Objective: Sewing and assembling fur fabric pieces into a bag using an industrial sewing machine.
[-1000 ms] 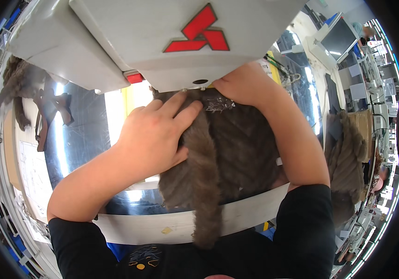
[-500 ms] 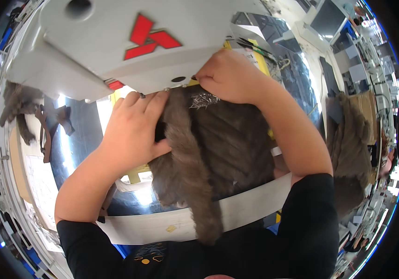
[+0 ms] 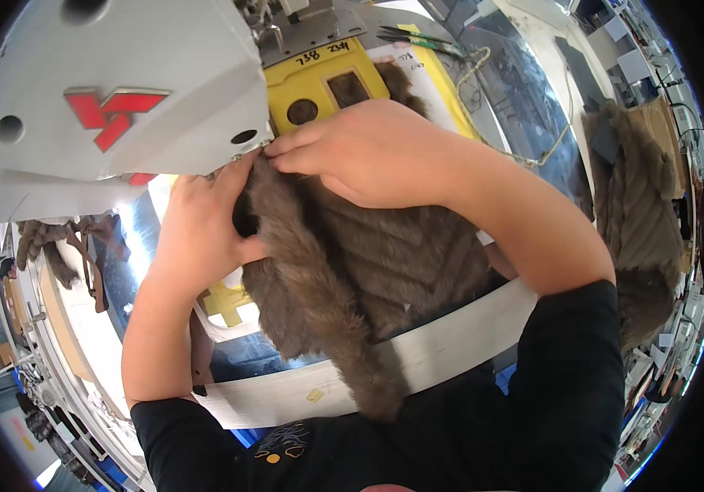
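Note:
A brown fur strip (image 3: 307,266) runs from the sewing machine (image 3: 179,49) down over the front edge of the table. It lies along a wider brown fur panel (image 3: 417,262) with slanting ridges. My left hand (image 3: 200,225) grips the strip's left side, thumb pressed on the fur and fingertips up under the machine head. From the right, my right hand (image 3: 368,156) has its fingers pressed together on the upper edge of the fur, just beside the left fingertips. The machine's needle area is hidden behind its grey head.
Behind my right hand lies a yellow template (image 3: 319,66) with cut-out holes. Green-handled tweezers (image 3: 421,39) and a loose cord (image 3: 471,74) sit on the shiny tabletop. More fur pieces (image 3: 635,213) hang at the right, and dark scraps (image 3: 44,246) at the left.
My view has turned, so the machine appears farther left and the yellow template shows more. My right hand has come leftward along the fur edge, close to my left, with its fingers more stretched.

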Motion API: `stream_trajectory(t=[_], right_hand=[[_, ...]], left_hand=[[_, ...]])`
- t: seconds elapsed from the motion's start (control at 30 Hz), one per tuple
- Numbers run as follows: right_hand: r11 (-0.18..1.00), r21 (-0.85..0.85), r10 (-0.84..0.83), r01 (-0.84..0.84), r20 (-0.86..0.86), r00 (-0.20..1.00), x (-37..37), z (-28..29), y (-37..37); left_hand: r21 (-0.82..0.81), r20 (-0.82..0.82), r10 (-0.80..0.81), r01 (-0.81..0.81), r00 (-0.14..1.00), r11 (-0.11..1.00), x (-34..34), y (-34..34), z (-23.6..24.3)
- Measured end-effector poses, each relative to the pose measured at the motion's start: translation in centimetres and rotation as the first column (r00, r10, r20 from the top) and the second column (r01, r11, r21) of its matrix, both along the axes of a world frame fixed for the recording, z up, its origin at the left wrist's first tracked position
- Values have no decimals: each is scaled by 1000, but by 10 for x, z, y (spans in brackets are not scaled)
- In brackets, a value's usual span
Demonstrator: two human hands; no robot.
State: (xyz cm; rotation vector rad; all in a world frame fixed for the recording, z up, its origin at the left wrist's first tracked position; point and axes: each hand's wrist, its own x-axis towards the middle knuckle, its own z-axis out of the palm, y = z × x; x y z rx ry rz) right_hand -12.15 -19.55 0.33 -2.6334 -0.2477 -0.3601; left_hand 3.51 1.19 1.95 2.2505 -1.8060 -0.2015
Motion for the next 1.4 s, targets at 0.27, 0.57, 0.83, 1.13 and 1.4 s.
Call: stream_trajectory(t=[0.27,0.57,0.83,1.13,1.4], right_hand=[[999,-21,-26,25,-4,1000,1,-2,2],[999,-39,-15,14,-21,1000,-3,1,5],[1000,-23,-5,0,-205,979,-5,17,11],[996,-73,28,-45,-225,974,-16,23,16],[992,-120,3,-42,-308,952,-24,29,9]], left_hand=[[0,18,38,-38,999,999,-1,0,-1],[38,38,-17,16,999,999,-5,-3,6],[20,46,-56,55,997,998,-9,1,8],[53,36,-78,76,996,996,-21,8,11],[17,43,-115,114,992,993,-27,-2,5]])
